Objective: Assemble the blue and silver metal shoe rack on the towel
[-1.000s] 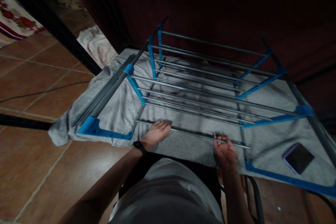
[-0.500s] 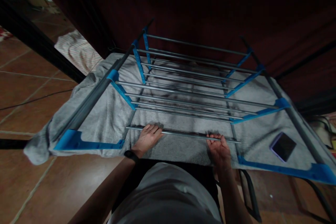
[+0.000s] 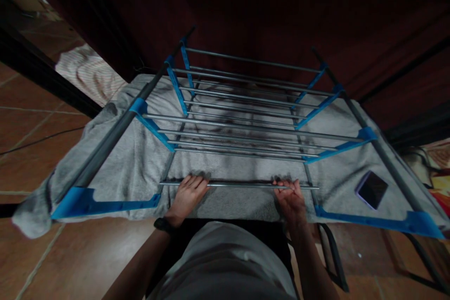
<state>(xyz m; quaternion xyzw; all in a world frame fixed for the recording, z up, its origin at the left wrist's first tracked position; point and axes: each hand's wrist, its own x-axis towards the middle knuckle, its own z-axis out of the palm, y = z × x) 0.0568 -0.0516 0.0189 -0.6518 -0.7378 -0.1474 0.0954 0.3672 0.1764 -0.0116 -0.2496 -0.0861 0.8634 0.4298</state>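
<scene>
A gray blanket (image 3: pixel 242 206) lies beneath a gray-and-blue tiered rack (image 3: pixel 242 126). Across the rack's near end I see 1 metal rod (image 3: pixel 242 185): the left hand (image 3: pixel 188 197) curls its fingers over it; the right hand (image 3: pixel 291 201), palm up, grips it. A smartphone (image 3: pixel 371 191) lies farther right.

A grey blanket (image 3: pixel 242 205) (rumpled at the left) carries a blue-jointed metal rack (image 3: pixel 242 126) and a phone (image 3: pixel 371 190).

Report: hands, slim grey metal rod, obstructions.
Left hand palm-down, right hand palm-up, both on slim grey metal rod. Rod crosswise. Rectangular, purple-edged, dark-screened phone right, clear of rod.
</scene>
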